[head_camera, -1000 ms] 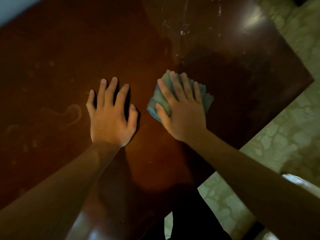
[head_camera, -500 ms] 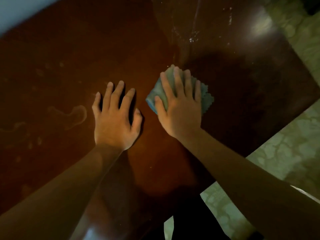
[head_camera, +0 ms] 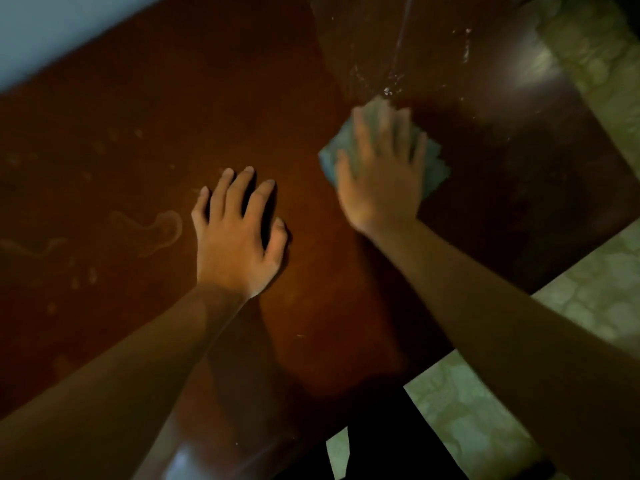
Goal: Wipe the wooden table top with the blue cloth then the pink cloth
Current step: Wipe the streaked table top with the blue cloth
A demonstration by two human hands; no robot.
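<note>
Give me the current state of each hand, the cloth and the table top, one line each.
left hand: flat on the table, fingers spread, holding nothing.
right hand: fingers straight, pressing on the blue cloth; motion-blurred.
blue cloth: lying bunched on the table under the right hand.
wooden table top: dull smears and rings on the left part; wet, glossy streaks beyond the cloth.
pink cloth: not in view.

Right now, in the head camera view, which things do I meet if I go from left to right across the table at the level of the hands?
Pale curved stain → left hand, flat on the wooden table top → right hand, pressing the blue cloth → greenish floor.
</note>
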